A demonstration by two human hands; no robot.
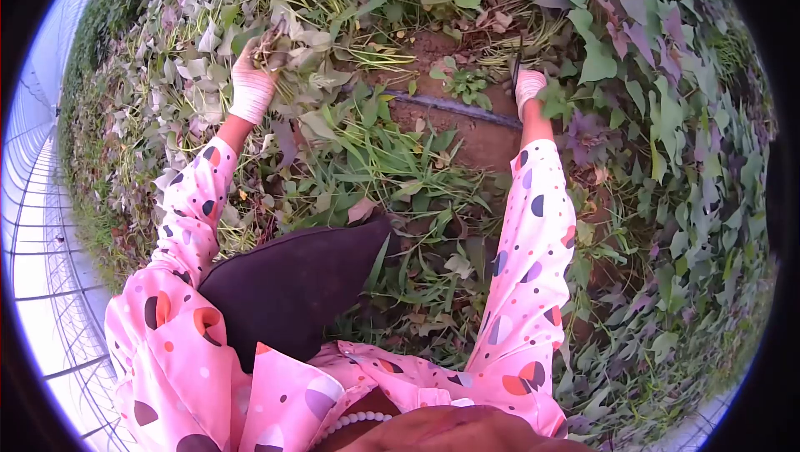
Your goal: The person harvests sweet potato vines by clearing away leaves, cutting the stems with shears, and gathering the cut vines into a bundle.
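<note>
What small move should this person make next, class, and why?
Probably ease the right hand slightly away from the dark hose: the hose crosses the bare soil close to that hand, which seems to hold a thin dark tool that might nick it.

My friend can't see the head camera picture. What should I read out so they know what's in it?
A person in pink spotted sleeves reaches into leafy plants: the left hand is at wilted leaves, the right hand at a thin dark thing too unclear to name. A dark hose crosses bare soil between them.
</note>
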